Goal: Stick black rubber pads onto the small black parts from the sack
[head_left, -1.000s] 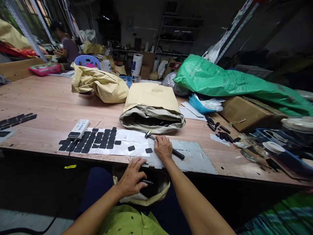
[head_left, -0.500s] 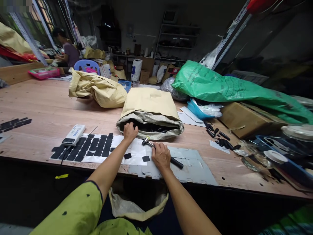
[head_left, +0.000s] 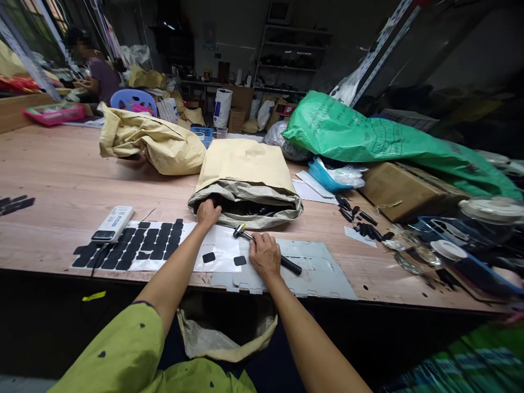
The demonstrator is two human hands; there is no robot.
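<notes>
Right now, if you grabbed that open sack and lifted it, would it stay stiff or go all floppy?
Probably floppy: the sack lies flat, and its mouth sags in wrinkles where the left hand reaches in. It looks mostly empty, so it is likely light. The dark parts inside might slide out if it tips.

Left hand [head_left: 208,213] at mouth of sack [head_left: 249,164], fingertips tucked inside, hidden. Right hand [head_left: 265,255] curled over hammer [head_left: 239,231], which lies flat, handle on grey plate [head_left: 319,267], head toward sack. White sheet [head_left: 221,243] between the arms carries black pads [head_left: 151,245] in rows. Remote [head_left: 112,224] at sheet's left corner. Green bag [head_left: 368,136] behind, right.
</notes>
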